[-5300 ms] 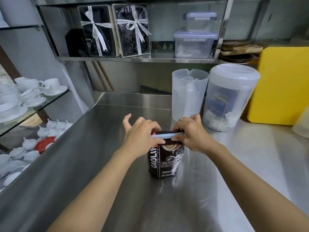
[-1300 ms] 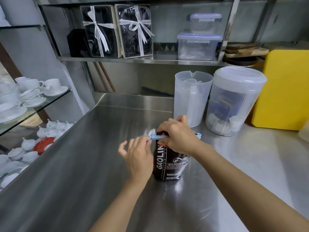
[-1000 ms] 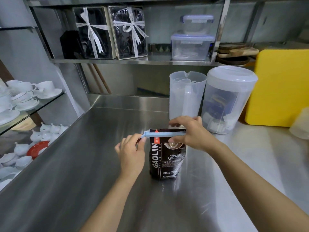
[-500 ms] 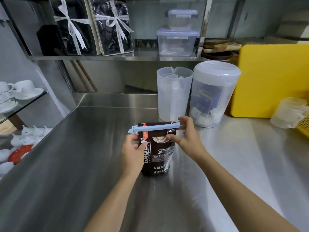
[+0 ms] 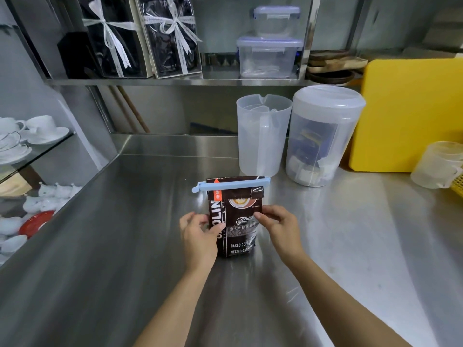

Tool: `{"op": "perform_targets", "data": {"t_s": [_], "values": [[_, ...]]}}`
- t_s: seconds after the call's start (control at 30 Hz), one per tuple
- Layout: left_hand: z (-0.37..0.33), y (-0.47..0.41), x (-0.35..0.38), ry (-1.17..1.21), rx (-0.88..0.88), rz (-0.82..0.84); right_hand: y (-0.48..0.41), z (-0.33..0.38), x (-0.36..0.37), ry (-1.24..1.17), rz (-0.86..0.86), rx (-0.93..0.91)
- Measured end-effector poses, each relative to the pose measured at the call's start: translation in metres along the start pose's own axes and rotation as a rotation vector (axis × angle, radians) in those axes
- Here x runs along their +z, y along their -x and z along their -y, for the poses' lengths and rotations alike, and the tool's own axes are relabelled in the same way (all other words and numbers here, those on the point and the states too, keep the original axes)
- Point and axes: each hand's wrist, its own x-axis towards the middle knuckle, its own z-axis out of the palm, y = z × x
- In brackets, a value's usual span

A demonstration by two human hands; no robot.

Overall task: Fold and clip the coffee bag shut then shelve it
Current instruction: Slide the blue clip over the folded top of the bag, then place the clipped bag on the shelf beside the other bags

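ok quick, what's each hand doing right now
Left hand: closed on the left side of the coffee bag.
Right hand: closed on the bag's right side.
The blue clip sits across the folded top, untouched.

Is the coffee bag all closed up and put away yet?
Closed, yes: the light blue plastic clip sits across the folded top of the dark brown coffee bag. Right now the left hand and right hand grip its sides while it stands on the steel counter. Left to do: lift it onto the metal shelf.
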Motion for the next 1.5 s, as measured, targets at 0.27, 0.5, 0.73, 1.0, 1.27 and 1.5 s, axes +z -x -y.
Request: {"op": "perform_targets", "data": {"t_s": [0.27,0.5,0.73,1.0,1.27,1.5], "values": [[0.02,0.003,0.002,0.106,-0.01,0.175,0.006,-0.019,-0.004,0.076,0.193,0.017],[0.042,0.02,0.008,0.088,-0.021,0.332,0.022,-0.047,0.001,0.329,0.483,-0.077],[0.035,0.023,0.007,0.03,0.027,0.171,0.022,-0.033,0.004,0.382,0.27,-0.15],[-0.006,0.025,-0.038,0.075,0.094,0.048,0.025,0.017,0.015,0.247,0.179,-0.266],[-0.051,0.045,-0.142,-0.056,0.232,-0.051,0.064,0.086,0.058,0.143,0.352,-0.435],[-0.042,0.072,-0.203,0.193,0.183,-0.219,0.114,0.133,0.122,-0.19,0.529,-0.359]]}}
